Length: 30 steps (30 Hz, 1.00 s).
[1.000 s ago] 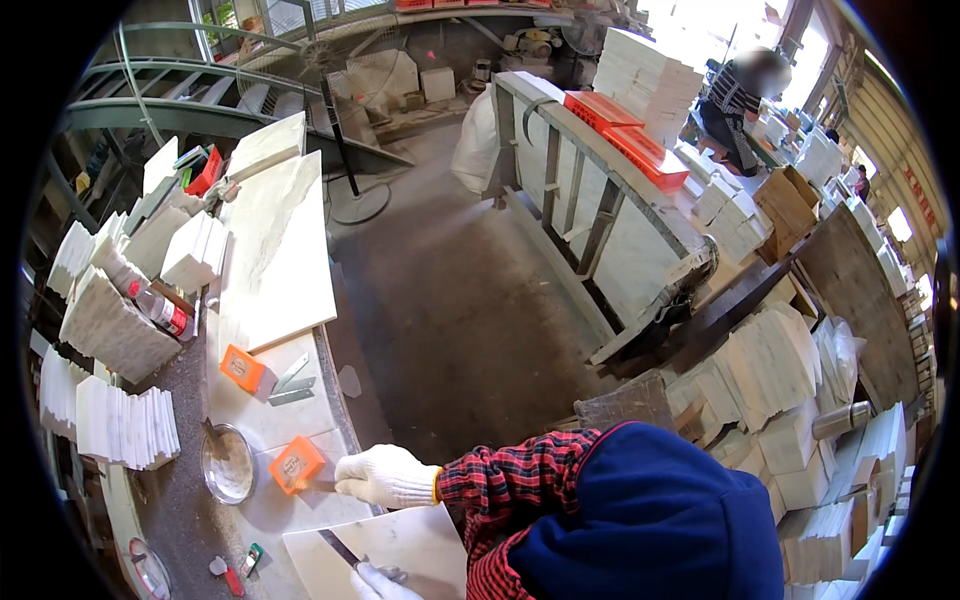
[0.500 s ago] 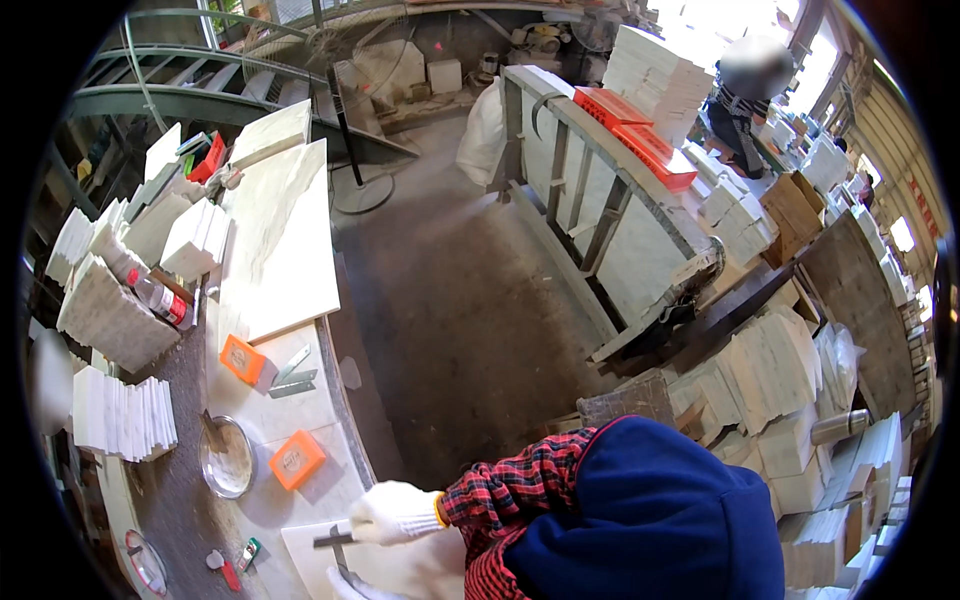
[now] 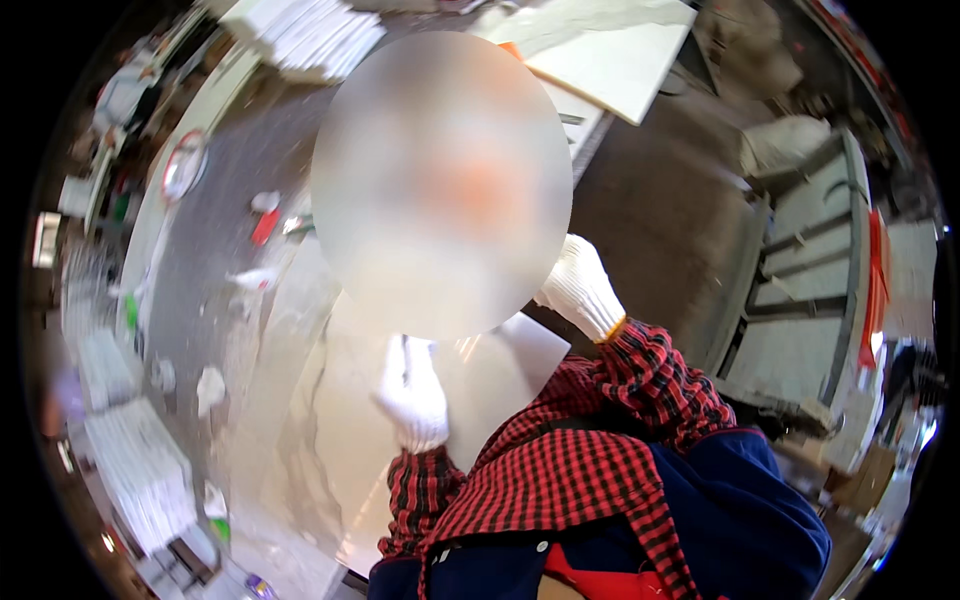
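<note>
My left hand (image 3: 412,395), in a white knit glove, is over a pale glossy slab (image 3: 345,430) on the bench. Motion smears its fingers, and I cannot make out whether they hold anything. My right hand (image 3: 582,285), gloved the same way, is farther right and higher up. A large blurred oval hides its fingers, along with the middle of the bench. Between the two hands, the corner of a white tile (image 3: 540,345) shows below the oval. Both forearms are in red and black checked sleeves.
A red-handled tool (image 3: 265,227) and a white scrap (image 3: 210,390) lie on the grey bench (image 3: 190,300). Stacked white tiles (image 3: 140,470) stand at the left, with a pale slab (image 3: 610,45) at the far end. On the right is a metal-framed rack (image 3: 800,290) beyond the floor.
My view has swung left and down, bringing both hands nearer the middle of the picture. The dark metal square that my right hand held is now out of sight.
</note>
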Tool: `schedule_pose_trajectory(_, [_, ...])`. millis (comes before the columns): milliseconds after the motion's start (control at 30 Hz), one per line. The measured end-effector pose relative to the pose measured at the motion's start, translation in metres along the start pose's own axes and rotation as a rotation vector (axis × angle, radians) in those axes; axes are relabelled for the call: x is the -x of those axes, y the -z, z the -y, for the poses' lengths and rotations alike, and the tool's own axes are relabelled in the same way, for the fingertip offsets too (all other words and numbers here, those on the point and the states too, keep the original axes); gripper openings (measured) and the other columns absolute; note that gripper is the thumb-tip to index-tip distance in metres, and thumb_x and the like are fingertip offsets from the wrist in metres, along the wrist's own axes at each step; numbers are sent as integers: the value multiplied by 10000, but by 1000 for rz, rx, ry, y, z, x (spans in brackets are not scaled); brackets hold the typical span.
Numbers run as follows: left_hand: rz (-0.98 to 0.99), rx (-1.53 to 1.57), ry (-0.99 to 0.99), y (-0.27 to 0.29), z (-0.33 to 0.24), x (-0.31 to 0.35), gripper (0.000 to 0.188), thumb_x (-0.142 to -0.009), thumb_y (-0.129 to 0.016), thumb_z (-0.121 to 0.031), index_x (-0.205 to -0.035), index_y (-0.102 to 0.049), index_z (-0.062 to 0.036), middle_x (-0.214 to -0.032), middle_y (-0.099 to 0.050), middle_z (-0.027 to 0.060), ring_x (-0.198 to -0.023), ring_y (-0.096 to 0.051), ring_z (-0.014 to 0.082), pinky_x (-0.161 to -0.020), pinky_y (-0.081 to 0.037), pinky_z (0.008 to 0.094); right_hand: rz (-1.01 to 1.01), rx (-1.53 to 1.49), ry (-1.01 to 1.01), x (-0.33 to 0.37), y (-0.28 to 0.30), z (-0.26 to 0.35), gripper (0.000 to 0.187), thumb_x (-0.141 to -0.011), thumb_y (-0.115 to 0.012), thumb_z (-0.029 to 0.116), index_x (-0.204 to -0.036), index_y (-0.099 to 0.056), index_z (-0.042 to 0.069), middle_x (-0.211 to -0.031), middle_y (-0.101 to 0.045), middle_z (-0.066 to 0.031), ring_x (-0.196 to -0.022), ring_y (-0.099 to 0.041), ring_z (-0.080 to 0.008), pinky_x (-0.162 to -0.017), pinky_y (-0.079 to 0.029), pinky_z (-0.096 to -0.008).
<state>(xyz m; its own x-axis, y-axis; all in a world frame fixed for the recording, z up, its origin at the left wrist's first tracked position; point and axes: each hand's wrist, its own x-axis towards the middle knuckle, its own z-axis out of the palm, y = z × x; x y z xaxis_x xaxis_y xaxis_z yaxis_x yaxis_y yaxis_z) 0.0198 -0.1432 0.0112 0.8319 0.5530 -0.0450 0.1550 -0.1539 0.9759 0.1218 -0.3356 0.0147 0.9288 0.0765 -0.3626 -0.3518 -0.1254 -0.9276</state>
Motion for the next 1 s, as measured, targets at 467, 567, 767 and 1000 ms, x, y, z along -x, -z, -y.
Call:
schedule_pose_trajectory(467, [-213,-270,155,16,3,-25,295,-1027,-645,-270,-975,-773,-9,-617,-583,-12,-573,-535,58,-562,-433,252,138,-62,-130,4,26,29,247,-979,-636,240,-1008,-681,-2,-712,-611,-12,-554,-495,-58,-498,-400,-226])
schedule_pose_trajectory(567, [-183,-265,141,13,-3,-16,257,-1021,-646,-220,-963,-769,-2,-616,-574,-22,-575,-522,47,-559,-424,244,125,-98,-139,-6,31,24,236,-977,-641,226,-1002,-676,-7,-709,-605,-20,-552,-485,-67,-497,-395,-233])
schedule_pose_trajectory(767, [-32,11,305,-14,-18,3,253,-1023,-653,-224,-1026,-769,1,-677,-617,-29,-642,-566,51,-620,-447,230,191,-117,-143,-2,10,13,263,-979,-647,222,-1053,-673,-29,-725,-616,-40,-563,-501,-83,-507,-406,-240])
schedule_pose_trajectory(1000, [259,284,171,-34,-13,13,240,-1053,-603,-130,-1209,-724,6,-1128,-708,42,-1004,-633,110,-895,-504,265,379,-60,-105,18,-16,7,272,-1023,-611,239,-1124,-690,-1,-821,-681,-27,-643,-577,-81,-608,-495,-250])
